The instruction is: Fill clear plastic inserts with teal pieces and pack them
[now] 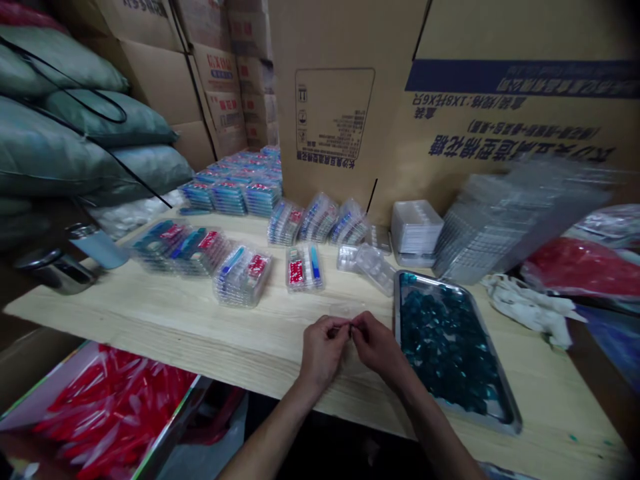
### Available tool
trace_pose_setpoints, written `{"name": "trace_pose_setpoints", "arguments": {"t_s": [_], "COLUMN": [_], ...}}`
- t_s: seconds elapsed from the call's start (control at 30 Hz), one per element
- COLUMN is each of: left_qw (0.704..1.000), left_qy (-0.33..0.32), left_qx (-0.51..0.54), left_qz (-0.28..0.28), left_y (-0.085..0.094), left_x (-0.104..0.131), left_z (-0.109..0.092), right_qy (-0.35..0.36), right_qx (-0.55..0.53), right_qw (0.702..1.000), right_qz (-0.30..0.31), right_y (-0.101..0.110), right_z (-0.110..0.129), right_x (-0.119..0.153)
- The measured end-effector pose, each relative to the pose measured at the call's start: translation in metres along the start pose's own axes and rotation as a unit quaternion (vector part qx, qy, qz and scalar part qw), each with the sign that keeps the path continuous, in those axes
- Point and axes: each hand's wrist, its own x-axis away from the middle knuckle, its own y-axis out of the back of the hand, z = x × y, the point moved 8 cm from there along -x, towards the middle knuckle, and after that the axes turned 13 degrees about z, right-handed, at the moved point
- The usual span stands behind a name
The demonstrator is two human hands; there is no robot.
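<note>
My left hand (pixel 325 347) and my right hand (pixel 375 345) meet over the front middle of the wooden table (pixel 240 333). The fingertips of both are pinched together around something small and dark, too small to make out. Just beyond them stands a clear pack (pixel 305 268) with a red-and-white piece and a blue piece inside. Clear empty-looking plastic trays (pixel 374 267) lie behind my right hand. To its right is a metal tray (pixel 513 407) holding many dark teal pieces (pixel 445 340).
Stacked filled packs (pixel 243 275) stand left and behind. Clear tray stacks (pixel 416 230) and a white cloth (pixel 533 307) are at right. A blue cup (pixel 97 245) is far left, above a box of red items (pixel 115 413). Large cartons (pixel 340 100) rise behind.
</note>
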Motion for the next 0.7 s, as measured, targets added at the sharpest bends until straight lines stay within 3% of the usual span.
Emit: {"name": "trace_pose_setpoints", "arguments": {"t_s": [0.13, 0.23, 0.53, 0.7], "left_qw": [0.993, 0.987, 0.998, 0.999], "left_qy": [-0.077, -0.098, -0.045, -0.032], "left_qx": [-0.090, -0.124, -0.032, -0.037], "left_qz": [0.003, 0.023, 0.013, -0.016], "left_y": [-0.001, -0.003, 0.004, 0.004], "left_x": [0.007, 0.009, 0.008, 0.008], "left_z": [-0.015, -0.019, -0.001, 0.002], "right_qy": [-0.006, -0.014, 0.016, 0.010], "right_qx": [0.076, 0.108, 0.068, 0.118], "right_qw": [0.997, 0.993, 0.996, 0.993], "right_qz": [0.021, 0.036, 0.056, 0.011], "right_y": [-0.005, -0.007, -0.005, -0.003], "right_z": [0.008, 0.011, 0.012, 0.020], "right_x": [0.002, 0.001, 0.001, -0.001]}}
